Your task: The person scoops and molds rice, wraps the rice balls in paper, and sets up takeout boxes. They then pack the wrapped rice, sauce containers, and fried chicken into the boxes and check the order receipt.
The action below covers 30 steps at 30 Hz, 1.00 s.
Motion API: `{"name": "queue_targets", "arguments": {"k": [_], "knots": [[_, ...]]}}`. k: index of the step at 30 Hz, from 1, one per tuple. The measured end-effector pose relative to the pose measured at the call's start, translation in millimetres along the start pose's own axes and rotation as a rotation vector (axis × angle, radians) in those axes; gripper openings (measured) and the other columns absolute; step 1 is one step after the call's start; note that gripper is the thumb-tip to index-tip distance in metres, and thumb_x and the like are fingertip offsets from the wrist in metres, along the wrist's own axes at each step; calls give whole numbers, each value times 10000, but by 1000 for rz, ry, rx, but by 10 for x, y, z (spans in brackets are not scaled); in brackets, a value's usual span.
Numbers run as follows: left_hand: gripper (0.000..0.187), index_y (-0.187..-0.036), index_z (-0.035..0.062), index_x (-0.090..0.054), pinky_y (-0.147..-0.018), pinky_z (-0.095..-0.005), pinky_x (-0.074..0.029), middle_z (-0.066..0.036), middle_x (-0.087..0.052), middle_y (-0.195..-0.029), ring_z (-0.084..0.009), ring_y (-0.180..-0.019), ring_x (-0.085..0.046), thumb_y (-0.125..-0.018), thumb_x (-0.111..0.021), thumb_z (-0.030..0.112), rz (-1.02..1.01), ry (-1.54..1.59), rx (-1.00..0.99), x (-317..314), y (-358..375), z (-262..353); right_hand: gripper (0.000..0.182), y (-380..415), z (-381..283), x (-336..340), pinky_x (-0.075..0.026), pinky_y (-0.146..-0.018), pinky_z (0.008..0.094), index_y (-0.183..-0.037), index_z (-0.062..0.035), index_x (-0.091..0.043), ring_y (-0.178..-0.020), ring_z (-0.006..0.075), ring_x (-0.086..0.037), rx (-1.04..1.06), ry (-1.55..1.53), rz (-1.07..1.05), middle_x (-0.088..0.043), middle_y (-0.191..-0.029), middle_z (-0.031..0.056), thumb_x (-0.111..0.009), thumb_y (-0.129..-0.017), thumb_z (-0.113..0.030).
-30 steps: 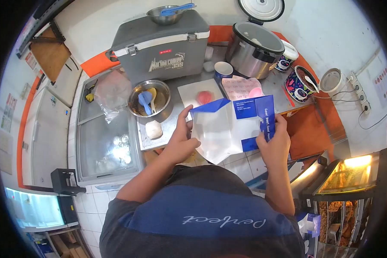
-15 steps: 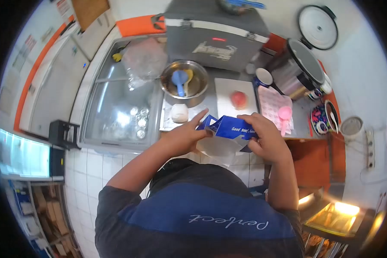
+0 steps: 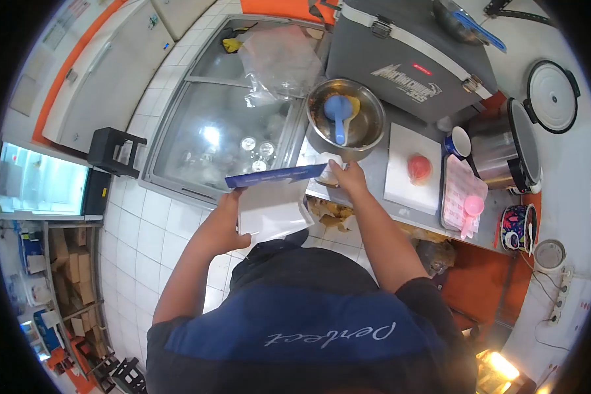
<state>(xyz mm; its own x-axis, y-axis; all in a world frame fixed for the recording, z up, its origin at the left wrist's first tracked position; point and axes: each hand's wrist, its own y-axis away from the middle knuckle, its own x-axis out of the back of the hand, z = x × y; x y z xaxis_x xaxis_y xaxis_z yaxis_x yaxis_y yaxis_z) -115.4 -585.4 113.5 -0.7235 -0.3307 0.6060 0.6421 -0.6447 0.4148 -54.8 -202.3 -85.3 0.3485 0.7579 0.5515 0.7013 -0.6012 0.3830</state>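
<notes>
Our arms reach forward over the counter edge | grey cooler box (image 3: 407, 59), glass-top freezer (image 3: 223, 125), steel bowl (image 3: 346, 121) with blue scoop lie ahead | left hand (image 3: 228, 209) grips blue-and-white carton (image 3: 272, 197) from beneath, fingers hidden | right hand (image 3: 349, 178) pinches its far corner.

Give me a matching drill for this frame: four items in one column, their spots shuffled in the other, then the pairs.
Items:
1. blue scoop
2. red patty
3. pink scoop
4. clear plastic bag

Places:
A. on the glass-top freezer
B. in the steel bowl
C. on the printed paper
D. on the white cutting board

Pairs: 1-B, 2-D, 3-C, 4-A
</notes>
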Motion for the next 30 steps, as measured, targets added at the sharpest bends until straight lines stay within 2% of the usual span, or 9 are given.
{"name": "queue_targets", "arguments": {"k": [3,6,9,12,18,21,25,27,30], "knots": [[1128,-1654,53,-246,-1041,-468,-538,-308,-510,-1404,-469,-1253,-586,-708,-849,164,95,-17,-70,104,4,-112,841,125,-440,-137,-557,-1025,472,-1278,27,-671,-1174,412,-711,-77,236,133,-714,-1281,286,-936,-694,-517],[1135,-1657,57,-230,-1042,-476,-539,-316,-513,-1380,-471,-1265,-576,-710,-845,169,165,-20,-145,165,-132,-149,851,172,-521,-229,-565,-988,490,-1274,47,-626,-1114,413,-722,32,200,119,-727,-1209,269,-970,-655,-425],[1150,-1659,64,-212,-1049,-486,-541,-315,-506,-1374,-478,-1267,-572,-707,-847,171,213,-119,-163,176,-326,-188,835,335,-472,-359,-566,-963,462,-1284,27,-541,-1071,388,-706,343,245,280,-689,-1176,244,-976,-647,-293],[1147,-1649,64,-215,-1054,-499,-544,-312,-492,-1380,-493,-1246,-584,-701,-851,174,191,-86,-117,168,-506,-94,820,563,-431,-193,-554,-951,419,-1292,0,-463,-1082,331,-660,215,14,101,-623,-1177,209,-952,-671,-218],[1107,-1615,40,-256,-1042,-504,-553,-326,-467,-1389,-512,-1188,-618,-702,-864,183,1,-83,-117,-150,-939,301,847,1427,-426,712,-539,-984,446,-1350,9,-435,-1104,316,-636,235,-353,294,-583,-1194,167,-923,-700,-228],[1050,-1576,3,-303,-1030,-504,-549,-320,-463,-1400,-513,-1205,-609,-711,-865,194,-151,-146,-276,-683,-1156,610,884,1958,-816,1026,-535,-1025,474,-1388,38,-400,-1128,385,-653,370,38,392,-590,-1248,223,-912,-711,-210],[937,-1500,-34,-376,-987,-524,-534,-302,-477,-1382,-497,-1186,-590,-727,-854,196,-194,76,-644,-1534,-1124,1239,886,2313,-658,1122,-505,-1071,533,-1411,72,-404,-1234,477,-607,61,117,446,-576,-1331,304,-882,-752,-278],[940,-1506,-34,-371,-992,-526,-533,-310,-483,-1374,-499,-1189,-586,-729,-850,190,-320,77,-696,-1842,-982,1527,829,2515,-121,1121,-488,-1073,576,-1406,84,-459,-1267,539,-569,130,165,421,-567,-1369,361,-832,-806,-350],[949,-1510,-38,-367,-1013,-526,-523,-306,-503,-1360,-482,-1222,-580,-726,-859,170,-514,116,-752,-2355,-593,1900,678,3061,390,1270,-522,-1013,535,-1339,46,-560,-1182,496,-628,-35,83,613,-617,-1278,318,-823,-854,-348]]}}
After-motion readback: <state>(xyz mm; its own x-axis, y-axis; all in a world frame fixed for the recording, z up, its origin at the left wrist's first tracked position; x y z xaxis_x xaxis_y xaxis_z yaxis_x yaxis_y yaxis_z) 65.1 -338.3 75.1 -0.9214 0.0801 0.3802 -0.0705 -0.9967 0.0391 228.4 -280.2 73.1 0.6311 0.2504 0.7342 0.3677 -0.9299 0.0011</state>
